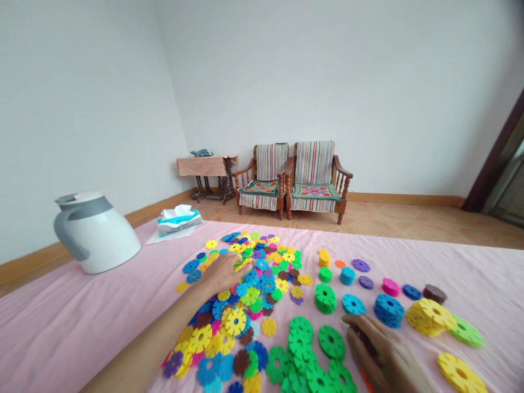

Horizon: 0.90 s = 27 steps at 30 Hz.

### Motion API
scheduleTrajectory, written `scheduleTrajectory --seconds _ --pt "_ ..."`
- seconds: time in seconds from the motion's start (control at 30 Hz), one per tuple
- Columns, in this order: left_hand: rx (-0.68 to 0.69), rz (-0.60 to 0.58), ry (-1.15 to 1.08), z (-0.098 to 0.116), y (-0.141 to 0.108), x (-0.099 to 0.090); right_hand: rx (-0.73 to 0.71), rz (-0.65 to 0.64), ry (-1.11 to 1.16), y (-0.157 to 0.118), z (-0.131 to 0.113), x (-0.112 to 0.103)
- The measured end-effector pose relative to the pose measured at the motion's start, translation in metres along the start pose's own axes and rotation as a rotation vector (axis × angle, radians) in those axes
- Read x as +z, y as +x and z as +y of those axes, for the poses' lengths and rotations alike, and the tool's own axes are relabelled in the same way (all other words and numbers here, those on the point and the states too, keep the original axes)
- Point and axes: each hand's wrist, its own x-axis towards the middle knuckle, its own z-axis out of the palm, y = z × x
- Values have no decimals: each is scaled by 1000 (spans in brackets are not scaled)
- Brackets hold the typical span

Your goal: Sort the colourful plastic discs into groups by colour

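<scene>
Notched plastic flower discs lie in a mixed-colour pile [250, 295] on the pink cloth. My left hand [223, 273] reaches into the pile's far part, its fingers curled down among the discs. A yellow disc [242, 265] shows at those fingertips; whether it is gripped is unclear. My right hand [382, 349] is low at the right, fingers bent together, with something dark between them that I cannot make out. An orange piece [367, 381] peeks out below it. Just beyond its fingertips is a light blue stack [353, 304]; loose green discs [303, 349] lie to its left.
Sorted stacks stand at the right, including blue [388, 310], yellow [430, 316], green [325, 298] and brown [434, 293]. At the left are a white jug [107, 237] and a tissue box [180, 222]. Two wooden armchairs [315, 164] stand beyond the table.
</scene>
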Motion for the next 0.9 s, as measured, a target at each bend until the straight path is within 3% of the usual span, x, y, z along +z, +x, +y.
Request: scheduleTrajectory --seconds 0.1,0.23,0.33,0.5,0.6,0.67,0.73,0.8,0.9 --pt "-23 53 14 10 14 6 -6 5 -9 1 -1 -1" --pt "5 -36 -1 17 21 17 -8 13 -17 2 -1 -2" --pt "64 -118 -13 19 4 13 -8 14 -7 2 -1 -1" --pt "149 -243 -10 15 -36 -9 12 -17 14 2 -1 -1" --pt "148 -280 -7 7 -48 -18 15 -14 16 1 -2 -2" --pt "141 -235 -14 3 -47 -19 17 -25 14 1 -2 -2" --pt "154 -110 -10 3 -38 -16 21 -23 7 2 -2 -2" --pt "177 9 1 9 -22 -10 21 -14 4 2 -2 -1" --pt "218 71 2 23 12 2 7 -14 13 3 -1 -1"
